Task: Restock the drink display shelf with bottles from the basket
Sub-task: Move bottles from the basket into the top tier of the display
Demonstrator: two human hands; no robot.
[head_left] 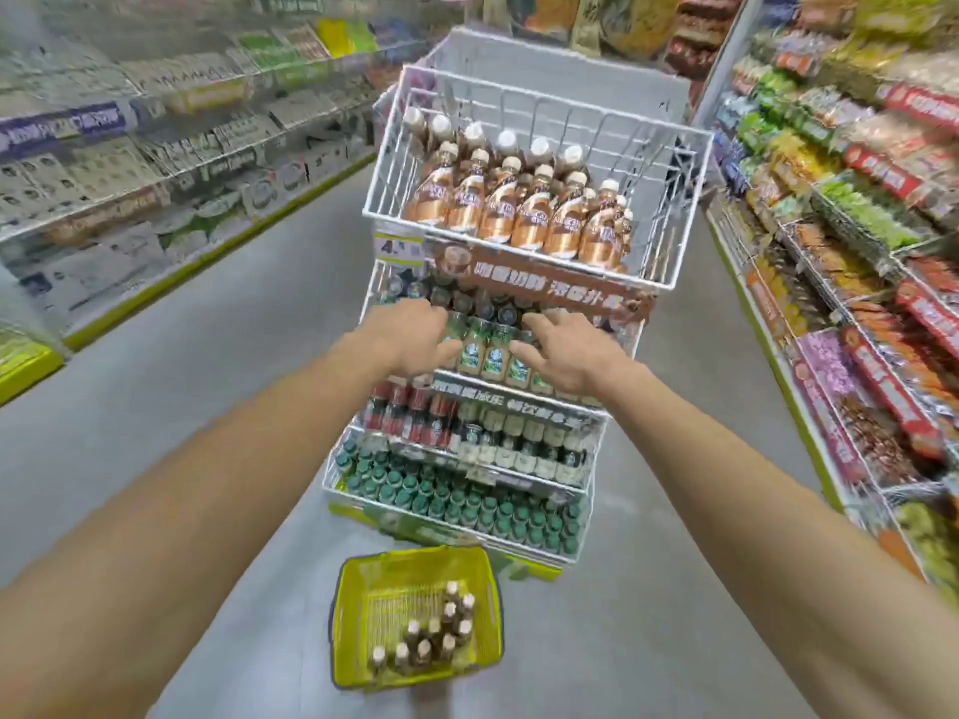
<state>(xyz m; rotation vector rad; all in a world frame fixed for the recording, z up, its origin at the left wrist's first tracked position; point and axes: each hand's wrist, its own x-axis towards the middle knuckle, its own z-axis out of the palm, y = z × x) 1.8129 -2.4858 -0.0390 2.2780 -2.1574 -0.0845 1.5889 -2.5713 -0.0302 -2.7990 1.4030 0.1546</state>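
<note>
A white wire display rack [519, 80] stands in the aisle with several tiers of drinks. Its top tier holds brown bottles with white caps [524, 199]. On the second tier stand green-labelled bottles [493, 355]. My left hand [415, 339] and my right hand [565, 350] both rest on these second-tier bottles, fingers spread over their tops and sides; whether either hand grips a bottle is not clear. On the floor in front of the rack sits a yellow-green basket [358, 614] with several brown, white-capped bottles [430, 635] in its right half.
Lower tiers hold red-labelled bottles [410, 412], pale bottles [524, 443] and green-capped bottles [467, 505]. Long store shelves of packaged goods run along the left [129, 173] and right [856, 225] sides. Grey floor [181, 381] lies between them.
</note>
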